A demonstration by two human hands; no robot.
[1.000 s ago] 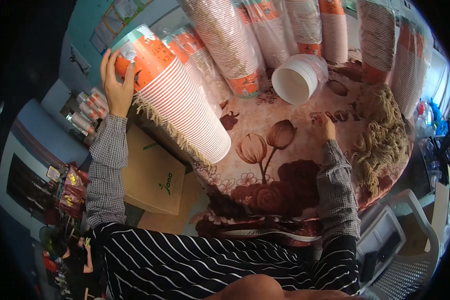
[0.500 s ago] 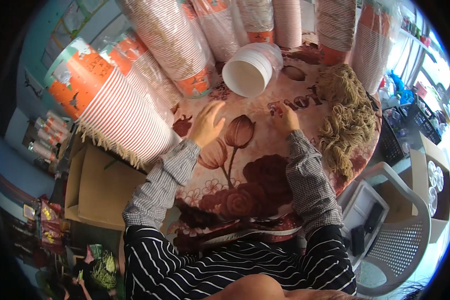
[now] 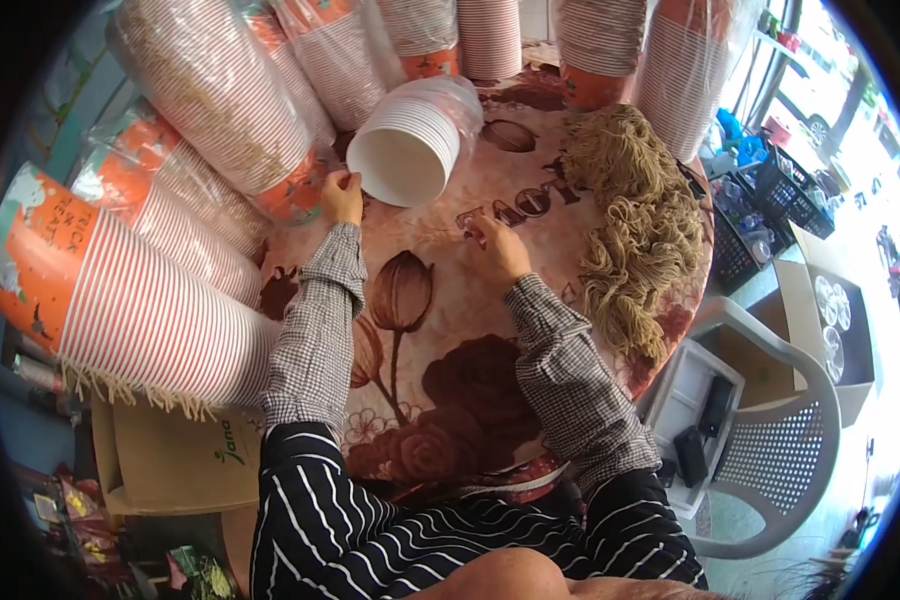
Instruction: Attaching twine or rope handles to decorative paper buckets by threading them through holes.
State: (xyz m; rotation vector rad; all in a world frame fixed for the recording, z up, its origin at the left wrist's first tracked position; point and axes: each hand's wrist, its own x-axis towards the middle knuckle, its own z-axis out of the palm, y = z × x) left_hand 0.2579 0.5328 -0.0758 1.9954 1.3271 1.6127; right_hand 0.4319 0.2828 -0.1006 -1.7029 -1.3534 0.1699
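A short stack of white paper cups (image 3: 400, 165) lies on its side in clear plastic, its open mouth turned towards me. Just left of its rim is my left hand (image 3: 342, 198), fingertips pinched together; whether they touch the rim or hold something is unclear. My right hand (image 3: 500, 252) rests low over the flowered tablecloth (image 3: 470, 390), right of the left hand, with fingers curled in. Anything inside that curl is too small to make out. To its right lies a heap of tan twine (image 3: 640, 240).
Tall stacks of orange-patterned paper cups (image 3: 210, 90) in plastic line the left and back of the table. One long cup stack (image 3: 160, 310) leans at the near left above a cardboard box (image 3: 180, 460). A grey plastic chair (image 3: 785, 450) and black crates (image 3: 790, 190) stand to the right.
My left hand has gone from spread fingers to a pinch and moved forward to the lying cup stack. The right hand stays curled over the cloth. The view has shifted, so everything sits further left.
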